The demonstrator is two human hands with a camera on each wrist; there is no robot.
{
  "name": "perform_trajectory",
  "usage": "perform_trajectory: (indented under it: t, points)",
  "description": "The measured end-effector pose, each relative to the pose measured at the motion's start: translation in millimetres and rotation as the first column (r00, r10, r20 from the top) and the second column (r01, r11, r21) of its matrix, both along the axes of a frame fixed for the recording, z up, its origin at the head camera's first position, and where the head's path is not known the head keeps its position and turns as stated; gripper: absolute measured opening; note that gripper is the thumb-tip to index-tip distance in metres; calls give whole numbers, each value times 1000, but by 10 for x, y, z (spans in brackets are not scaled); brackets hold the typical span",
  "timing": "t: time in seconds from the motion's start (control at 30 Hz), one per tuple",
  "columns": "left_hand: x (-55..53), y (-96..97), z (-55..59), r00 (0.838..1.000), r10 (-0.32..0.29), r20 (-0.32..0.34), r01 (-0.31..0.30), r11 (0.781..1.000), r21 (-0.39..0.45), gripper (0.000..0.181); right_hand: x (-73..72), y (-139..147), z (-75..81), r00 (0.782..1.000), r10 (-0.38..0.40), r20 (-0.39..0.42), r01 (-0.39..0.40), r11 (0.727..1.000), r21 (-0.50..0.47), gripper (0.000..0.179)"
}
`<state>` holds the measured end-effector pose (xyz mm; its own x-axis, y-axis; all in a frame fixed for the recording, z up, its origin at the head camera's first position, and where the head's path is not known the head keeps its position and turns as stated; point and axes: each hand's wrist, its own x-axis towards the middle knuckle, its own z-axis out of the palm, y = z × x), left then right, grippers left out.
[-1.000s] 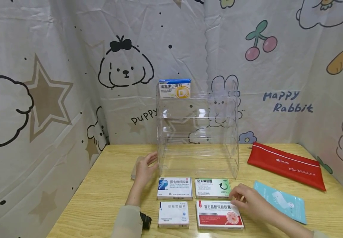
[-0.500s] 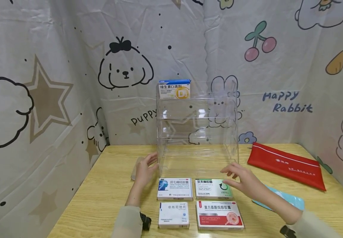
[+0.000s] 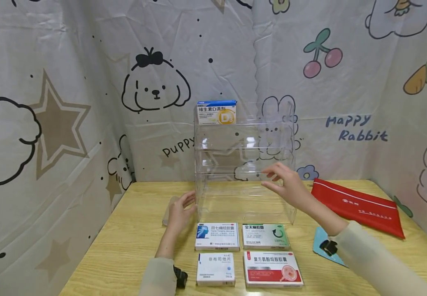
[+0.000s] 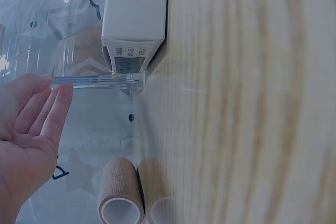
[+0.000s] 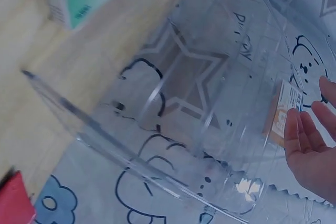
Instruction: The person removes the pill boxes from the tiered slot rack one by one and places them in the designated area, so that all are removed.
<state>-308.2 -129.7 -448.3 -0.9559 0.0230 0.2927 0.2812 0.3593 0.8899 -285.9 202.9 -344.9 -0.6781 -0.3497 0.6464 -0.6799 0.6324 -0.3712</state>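
A clear plastic display rack with tiered shelves stands at the back of the table. My left hand is at its left side; in the left wrist view, fairly straight fingers touch the side panel. My right hand is raised before the rack's right part, fingers loosely bent, holding nothing. A blue-and-white vitamin D medicine box stands on the top shelf at the left. In front of the rack lie a blue-and-white medicine box, a green-and-white one, a plain white one and a red-and-white one.
A red zippered pouch lies at the right of the table. Nearer, a light blue packet is partly hidden by the right sleeve. A tan bandage roll sits beside the left hand. A patterned cloth hangs behind the table.
My right hand has risen from beside the red-and-white box, over the green-and-white box, up and leftward to the front of the rack. The left hand stays at the rack's side.
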Motion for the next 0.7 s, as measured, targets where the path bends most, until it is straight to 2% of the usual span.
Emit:
perform_trajectory:
  t: [0.27, 0.53, 0.7]
  points:
    - [0, -17, 1, 1000, -20, -19, 21, 1000, 6, 46, -350, -198, 323, 999, -23, -34, 20, 996, -82, 33]
    - [-2, -15, -1, 1000, -21, -17, 21, 1000, 5, 46, -648, -328, 604, 999, -48, 21, 51, 981, -187, 38]
    - [0, -19, -1, 999, -22, -30, 23, 1000, 2, 44, -833, -368, 785, 996, -79, 38, 85, 975, -206, 42]
